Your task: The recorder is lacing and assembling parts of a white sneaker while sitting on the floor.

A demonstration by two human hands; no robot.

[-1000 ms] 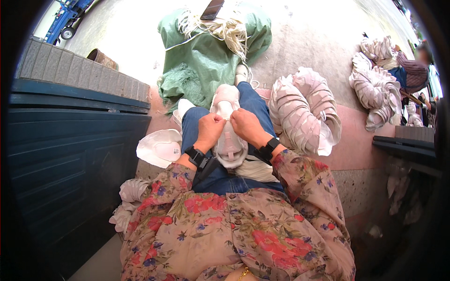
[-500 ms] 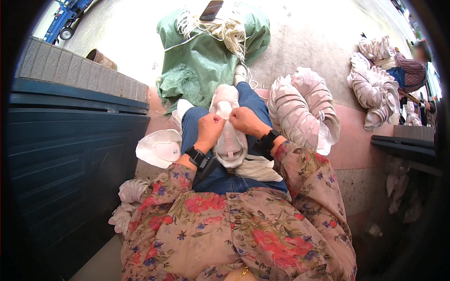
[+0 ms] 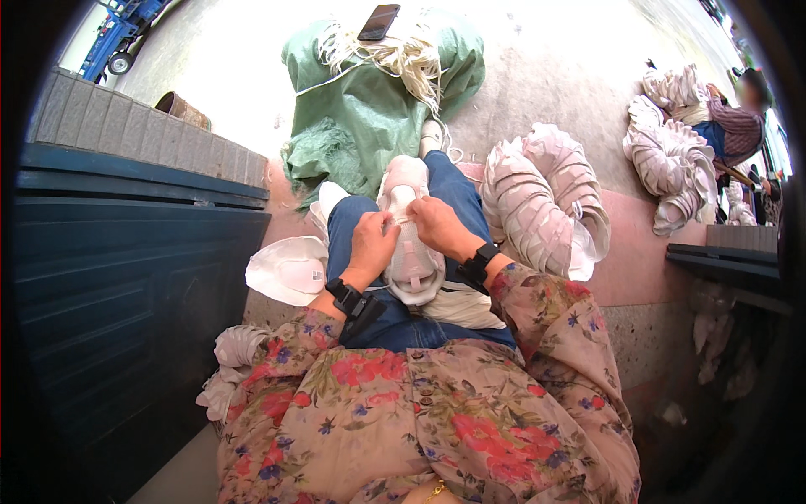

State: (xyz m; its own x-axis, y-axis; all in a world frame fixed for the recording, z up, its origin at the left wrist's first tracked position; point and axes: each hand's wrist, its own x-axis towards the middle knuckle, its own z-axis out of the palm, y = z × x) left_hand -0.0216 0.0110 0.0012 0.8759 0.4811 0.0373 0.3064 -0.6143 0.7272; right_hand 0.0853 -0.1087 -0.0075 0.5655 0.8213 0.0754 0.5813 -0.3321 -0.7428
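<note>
A pale pinkish-white shoe upper [image 3: 415,267] lies lengthwise across my lap, between my thighs, with its toe end away from me. My left hand [image 3: 374,245] is at its left edge, fingers bent and thumb and forefinger close together. Over the right side of the lacing area, my right hand [image 3: 438,227] is curled in a pinch. Anything thin between the fingertips of either hand is too small to make out. A bundle of off-white laces [image 3: 466,309] rests on my lap beside the upper's near end.
Ahead stands a green woven sack [image 3: 361,113] with more laces [image 3: 417,71] and a dark phone [image 3: 379,22] on top. Stacked uppers [image 3: 537,202] lie at my right, a loose upper [image 3: 287,270] at my left. A blue panel [image 3: 134,311] borders the left; another person [image 3: 739,126] sits far right.
My left hand has drawn slightly back toward me, and its fingers have loosened a little. The right hand has shifted slightly nearer, still curled over the upper.
</note>
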